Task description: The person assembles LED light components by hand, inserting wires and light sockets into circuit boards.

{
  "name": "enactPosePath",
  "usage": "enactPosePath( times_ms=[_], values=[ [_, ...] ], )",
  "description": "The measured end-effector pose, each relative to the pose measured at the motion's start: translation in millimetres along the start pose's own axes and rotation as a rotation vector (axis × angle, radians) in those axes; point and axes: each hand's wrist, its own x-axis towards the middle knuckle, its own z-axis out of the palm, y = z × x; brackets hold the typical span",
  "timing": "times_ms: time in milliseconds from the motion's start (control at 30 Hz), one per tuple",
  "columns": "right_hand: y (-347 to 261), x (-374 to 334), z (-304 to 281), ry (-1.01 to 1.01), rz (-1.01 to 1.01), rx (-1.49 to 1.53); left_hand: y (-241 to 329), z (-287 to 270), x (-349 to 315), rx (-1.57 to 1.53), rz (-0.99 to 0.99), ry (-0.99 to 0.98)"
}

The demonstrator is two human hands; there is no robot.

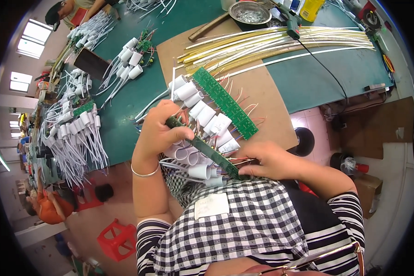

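Left hand [158, 131] and right hand [269, 161] fingers pinch opposite ends of the board [202, 148]; keep it level, clear of the caps [195, 171] below.

I count two green strip boards: one [202, 147] in my hands, one [225, 103] lying on the cardboard sheet [271, 106]. I see one metal bowl [250, 13], one yellow bottle [312, 9], one red stool [117, 239] and one bracelet [145, 174]. The white sockets [204, 115] and pale strips [280, 43] are too many to count.
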Motion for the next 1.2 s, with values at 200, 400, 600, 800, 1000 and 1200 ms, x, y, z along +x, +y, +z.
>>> enactPosePath(
  times_ms=[200, 400, 600, 800, 1000, 1200],
  values=[
    [-7, -15, -12, 0.175, 0.0, 0.01, 7, 2, 6, -0.022, -0.136, -0.048],
    [7, -34, -18, 0.144, 0.17, 0.562, -6, 0, -4, -0.147, -0.095, 0.017],
    [4, -14, 0, 0.066, 0.099, 0.258, -13, -1, -7, -0.25, -0.087, 0.088],
    [-4, -22, 4, 0.144, 0.025, 0.093, 7, 1, -6, -0.332, -0.278, -0.03],
    [3, -57, -14, 0.471, -0.012, 0.365, -2, 0, -9, -0.28, -0.311, -0.036],
    [15, -54, -10, 0.22, 0.247, 0.56, -10, 2, -18, -0.312, -0.279, 0.027]
  ],
)
